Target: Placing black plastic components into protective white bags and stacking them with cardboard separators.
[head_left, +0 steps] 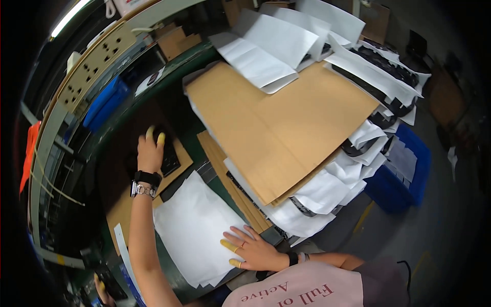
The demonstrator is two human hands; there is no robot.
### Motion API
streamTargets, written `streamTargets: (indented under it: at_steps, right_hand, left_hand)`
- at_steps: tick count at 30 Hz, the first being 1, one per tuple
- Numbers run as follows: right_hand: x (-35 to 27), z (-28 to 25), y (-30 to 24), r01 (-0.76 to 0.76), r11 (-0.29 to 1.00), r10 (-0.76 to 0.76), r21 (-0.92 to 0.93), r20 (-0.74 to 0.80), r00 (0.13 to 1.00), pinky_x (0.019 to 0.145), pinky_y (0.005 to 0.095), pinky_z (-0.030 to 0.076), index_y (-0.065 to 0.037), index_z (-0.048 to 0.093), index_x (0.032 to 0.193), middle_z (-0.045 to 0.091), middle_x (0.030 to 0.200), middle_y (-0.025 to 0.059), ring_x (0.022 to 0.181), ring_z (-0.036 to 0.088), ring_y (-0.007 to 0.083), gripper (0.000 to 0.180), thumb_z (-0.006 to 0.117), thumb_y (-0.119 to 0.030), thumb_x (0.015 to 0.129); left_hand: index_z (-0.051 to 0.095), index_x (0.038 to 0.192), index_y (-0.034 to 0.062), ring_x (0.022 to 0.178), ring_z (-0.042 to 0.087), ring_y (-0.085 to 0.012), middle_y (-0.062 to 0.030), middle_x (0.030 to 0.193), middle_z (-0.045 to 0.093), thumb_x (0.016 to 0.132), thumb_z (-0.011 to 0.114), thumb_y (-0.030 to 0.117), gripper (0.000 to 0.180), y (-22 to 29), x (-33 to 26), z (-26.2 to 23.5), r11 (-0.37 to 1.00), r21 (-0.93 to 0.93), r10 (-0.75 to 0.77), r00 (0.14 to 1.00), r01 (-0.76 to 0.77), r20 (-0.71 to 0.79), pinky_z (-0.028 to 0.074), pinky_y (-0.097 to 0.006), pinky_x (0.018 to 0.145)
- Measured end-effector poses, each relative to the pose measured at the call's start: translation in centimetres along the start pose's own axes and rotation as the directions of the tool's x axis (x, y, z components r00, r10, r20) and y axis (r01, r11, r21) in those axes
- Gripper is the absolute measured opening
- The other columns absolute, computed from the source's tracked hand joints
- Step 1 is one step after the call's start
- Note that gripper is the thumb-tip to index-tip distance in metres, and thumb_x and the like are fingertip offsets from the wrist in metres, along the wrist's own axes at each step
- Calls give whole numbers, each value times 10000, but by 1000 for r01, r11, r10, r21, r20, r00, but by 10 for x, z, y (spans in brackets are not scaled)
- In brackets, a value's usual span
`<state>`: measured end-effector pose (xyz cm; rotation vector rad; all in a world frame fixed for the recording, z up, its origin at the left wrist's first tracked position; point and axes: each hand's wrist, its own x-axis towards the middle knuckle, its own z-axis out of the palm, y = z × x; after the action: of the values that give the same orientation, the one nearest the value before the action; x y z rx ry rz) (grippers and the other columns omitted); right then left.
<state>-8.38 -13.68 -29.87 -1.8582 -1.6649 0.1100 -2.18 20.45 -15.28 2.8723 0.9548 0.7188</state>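
My left hand [150,154], with yellow finger covers, reaches over the bench to a dark, flat part [170,161] lying on cardboard. Its visible fingers are stretched and apart; whether they touch the part is unclear. A stack of white paper sheets [192,225] lies in front of me, its edges uneven. On that stack's right edge my right hand [258,251] rests flat, fingers spread, also with yellow covers. Brown cardboard [119,212] shows under and beside my left arm.
To the right rises a tall pile topped by a cardboard sheet [276,138], with white sheets and black parts layered below. A blue crate [391,187] stands on the floor beyond. Power sockets [97,64] and a blue bin [106,104] line the back left. Another person's hand [101,290] shows lower left.
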Motion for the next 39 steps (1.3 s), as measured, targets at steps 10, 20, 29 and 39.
streamTargets:
  at_steps: [10, 20, 29, 39]
  right_hand:
    - [2, 7, -2, 5, 1000, -2, 30, -90, 996, 1106, 449, 190, -55, 539, 1247, 366, 1436, 84, 1338, 305, 263, 503, 531, -396, 877]
    - [0, 9, 3, 37, 997, -29, 65, -112, 993, 1112, 471, 169, -19, 494, 1274, 405, 1385, 134, 1318, 319, 303, 520, 513, -350, 873]
    - [9, 2, 2, 6, 999, -1, 54, -101, 995, 1094, 482, 215, -46, 543, 1229, 435, 1366, 120, 1304, 342, 309, 492, 569, -342, 837]
    - [7, 0, -5, -17, 1000, 17, -6, -37, 999, 1088, 465, 241, -43, 555, 1206, 410, 1376, 129, 1293, 354, 306, 465, 605, -298, 820]
  left_hand:
    - [523, 1221, 109, 1056, 517, -354, -226, 1105, 550, 828, 617, 294, 445, 258, 58, -25, 718, 38, 684, 715, -695, 143, 437, -429, 871]
    - [569, 853, 53, 849, 556, -276, -67, 832, 570, 664, 675, 94, 221, 184, -28, -74, 681, -12, 731, 680, -733, -59, 490, -388, 651]
    - [522, 746, 47, 788, 510, -278, -85, 759, 468, 518, 689, 34, 283, 83, -201, -156, 791, 300, 435, 835, -533, 336, 446, -378, 629]
    - [563, 1171, 175, 1230, 399, -301, -127, 1277, 453, 691, 650, 81, 496, 65, -243, -95, 754, -190, 623, 595, -628, 508, 293, -473, 1059]
